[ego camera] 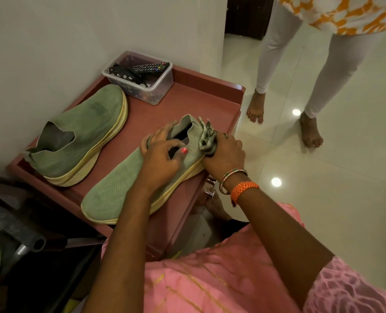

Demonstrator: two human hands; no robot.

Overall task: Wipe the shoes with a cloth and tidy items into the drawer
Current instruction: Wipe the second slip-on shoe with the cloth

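Two green knit shoes with pale yellow soles lie on a pink cabinet top (187, 96). The near shoe (115, 188) points toward me. My left hand (162, 154) holds it at the collar, fingers curled over the opening. My right hand (226, 154) grips a crumpled grey-green cloth (206, 137) against the shoe's heel side. The far shoe (83, 132) rests untouched against the wall at the left.
A clear plastic box (142, 80) with a remote control and dark items stands at the cabinet's back. Two metal drawer knobs (210, 188) show below the right edge. Another person stands barefoot on the white tiled floor (323, 177) at the right. Dark objects fill the lower left.
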